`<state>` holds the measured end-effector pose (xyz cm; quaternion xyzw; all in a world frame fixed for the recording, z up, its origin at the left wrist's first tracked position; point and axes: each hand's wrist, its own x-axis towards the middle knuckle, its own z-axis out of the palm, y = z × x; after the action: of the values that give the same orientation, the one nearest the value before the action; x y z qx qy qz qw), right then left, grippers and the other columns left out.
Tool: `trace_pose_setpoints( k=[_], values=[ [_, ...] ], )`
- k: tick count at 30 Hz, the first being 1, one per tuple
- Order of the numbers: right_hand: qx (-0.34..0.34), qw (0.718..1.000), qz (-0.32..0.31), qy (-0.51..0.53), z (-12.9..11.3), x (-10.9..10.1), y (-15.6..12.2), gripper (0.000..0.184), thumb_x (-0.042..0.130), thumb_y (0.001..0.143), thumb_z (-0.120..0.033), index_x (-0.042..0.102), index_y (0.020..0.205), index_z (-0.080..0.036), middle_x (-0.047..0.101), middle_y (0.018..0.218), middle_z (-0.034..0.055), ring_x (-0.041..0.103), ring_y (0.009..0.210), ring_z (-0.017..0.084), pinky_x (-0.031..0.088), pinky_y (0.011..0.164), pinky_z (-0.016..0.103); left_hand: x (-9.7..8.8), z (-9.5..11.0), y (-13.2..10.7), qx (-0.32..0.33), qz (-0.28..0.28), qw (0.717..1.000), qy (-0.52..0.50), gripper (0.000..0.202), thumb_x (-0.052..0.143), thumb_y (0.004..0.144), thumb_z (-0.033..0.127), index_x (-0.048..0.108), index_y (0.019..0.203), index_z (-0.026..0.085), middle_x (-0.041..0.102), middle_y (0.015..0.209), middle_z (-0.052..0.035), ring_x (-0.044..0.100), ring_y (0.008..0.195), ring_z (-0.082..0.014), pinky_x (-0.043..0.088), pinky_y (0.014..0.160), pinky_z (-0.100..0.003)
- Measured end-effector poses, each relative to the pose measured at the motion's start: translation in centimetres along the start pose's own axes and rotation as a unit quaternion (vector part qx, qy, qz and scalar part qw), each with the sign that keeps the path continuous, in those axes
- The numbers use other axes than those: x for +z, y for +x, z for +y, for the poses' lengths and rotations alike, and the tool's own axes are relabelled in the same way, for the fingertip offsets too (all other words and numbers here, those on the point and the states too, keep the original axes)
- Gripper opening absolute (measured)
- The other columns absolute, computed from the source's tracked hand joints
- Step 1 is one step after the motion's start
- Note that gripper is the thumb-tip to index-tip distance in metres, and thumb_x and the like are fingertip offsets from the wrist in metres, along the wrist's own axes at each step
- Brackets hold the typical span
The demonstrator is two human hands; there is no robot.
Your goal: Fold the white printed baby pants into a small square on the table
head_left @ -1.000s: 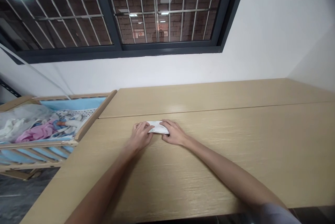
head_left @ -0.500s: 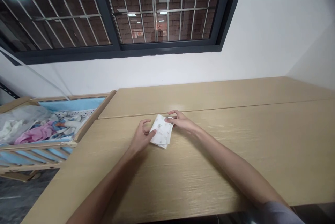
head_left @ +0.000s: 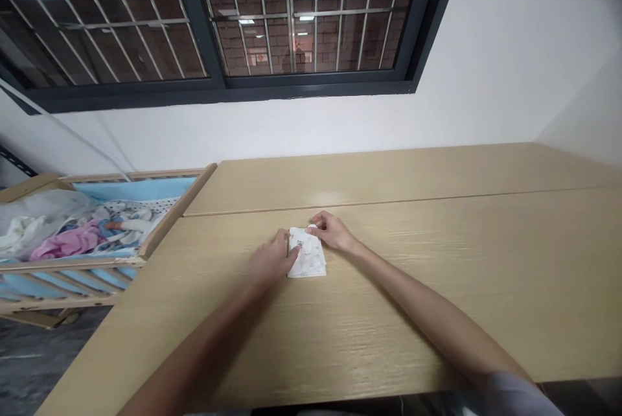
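Since half a second earlier, I saw the small white printed folded cloth [head_left: 307,256] settle flat at centre frame on the pale wooden bench [head_left: 437,260]; left hand [head_left: 272,259] pressed its edge with flat fingers, right hand [head_left: 330,232] pinched its top corner. Folding looked nearly done.

your left hand [head_left: 273,260]: blurry, covers left edge of small white printed folded cloth [head_left: 306,257] | cloth print: too small to read | wooden baby cot [head_left: 72,267]: cut off at left edge
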<state>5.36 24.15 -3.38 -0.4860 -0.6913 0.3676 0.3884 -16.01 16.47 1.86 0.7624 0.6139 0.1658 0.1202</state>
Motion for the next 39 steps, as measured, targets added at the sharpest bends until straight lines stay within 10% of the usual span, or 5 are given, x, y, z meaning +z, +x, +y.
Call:
trace_pose_setpoints(
  k=[6, 12, 21, 33, 39],
  values=[
    [-0.113, 0.989, 0.013, -0.093, -4.1, -1.3, -1.9, 0.052, 0.049, 0.099, -0.045, 0.043, 0.142, -0.016, 0.055, 0.139, 0.0177, 0.057, 0.124, 0.027, 0.047, 0.102, 0.044, -0.9, 2.5, -4.0, 0.142, 0.052, 0.986, 0.063, 0.029, 0.049, 0.095, 0.040, 0.060, 0.113, 0.021, 0.068, 0.105, -0.0136, 0.064, 0.098, -0.0331, 0.048, 0.086, -0.045],
    [-0.313, 0.900, -0.222, -0.206, -8.5, -1.0, -5.6, 0.054, 0.038, 0.105, -0.039, 0.029, 0.157, -0.026, 0.033, 0.161, 0.0064, 0.028, 0.150, 0.024, 0.021, 0.123, 0.048, 3.4, 3.9, -8.7, 0.168, 0.045, 0.983, 0.062, 0.047, 0.050, 0.094, 0.044, 0.057, 0.129, 0.013, 0.058, 0.131, -0.0233, 0.053, 0.123, -0.0393, 0.048, 0.098, -0.055],
    [-0.320, 0.859, -0.318, -0.244, -4.7, -0.1, -4.7, 0.055, 0.030, 0.107, -0.040, 0.026, 0.158, -0.020, 0.030, 0.161, 0.0064, 0.023, 0.151, 0.018, 0.014, 0.126, 0.039, 4.2, 4.5, -9.2, 0.142, 0.022, 0.978, 0.148, 0.044, 0.050, 0.096, 0.037, 0.058, 0.130, 0.009, 0.059, 0.131, -0.0233, 0.052, 0.127, -0.0389, 0.049, 0.099, -0.055],
    [-0.211, 0.914, -0.262, -0.227, -1.4, -1.6, 0.4, 0.066, 0.023, 0.104, -0.057, 0.019, 0.160, -0.022, 0.016, 0.165, 0.0028, 0.016, 0.153, 0.022, 0.008, 0.127, 0.040, 2.2, 4.1, -7.8, 0.130, -0.007, 0.987, 0.098, 0.035, 0.045, 0.100, 0.034, 0.059, 0.126, 0.015, 0.062, 0.130, -0.0154, 0.057, 0.122, -0.0299, 0.045, 0.104, -0.046],
    [-0.127, 0.977, -0.079, -0.154, -0.8, -3.2, -0.5, 0.064, 0.035, 0.101, -0.058, 0.039, 0.152, -0.020, 0.039, 0.157, 0.0130, 0.035, 0.145, 0.027, 0.027, 0.121, 0.047, -1.1, 2.0, -3.5, 0.017, -0.013, 0.988, 0.151, 0.041, 0.037, 0.101, 0.044, 0.063, 0.106, 0.014, 0.067, 0.110, -0.0168, 0.062, 0.106, -0.0300, 0.046, 0.095, -0.043]
  ],
)
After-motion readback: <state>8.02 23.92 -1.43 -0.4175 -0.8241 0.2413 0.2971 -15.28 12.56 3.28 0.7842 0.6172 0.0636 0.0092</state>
